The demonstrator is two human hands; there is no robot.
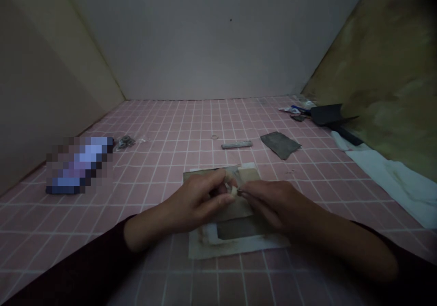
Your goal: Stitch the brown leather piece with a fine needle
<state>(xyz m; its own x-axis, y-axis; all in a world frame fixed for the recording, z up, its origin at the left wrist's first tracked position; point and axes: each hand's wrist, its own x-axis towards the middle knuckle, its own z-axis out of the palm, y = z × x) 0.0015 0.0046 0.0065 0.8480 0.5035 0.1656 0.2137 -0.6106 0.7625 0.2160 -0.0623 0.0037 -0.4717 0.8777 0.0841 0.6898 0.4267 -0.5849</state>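
My left hand [201, 199] pinches a small pale ring-like piece [234, 191] between thumb and fingers. My right hand [282, 201] meets it from the other side, its fingers closed on something small and dark at the fingertips, too small to make out. Under both hands lie brownish sandpaper-like sheets [235, 212] on top of a stained white paper [205, 249]. Part of this stack is hidden by the hands.
Beyond the hands are a pale ring [214, 137], a grey rolled tube [236, 145] and a dark grey sheet [280, 145]. A blurred-out phone-like device [82, 165] and a small bag [125, 142] lie left. Right are a black dustpan [327, 114] and white paper [385, 171].
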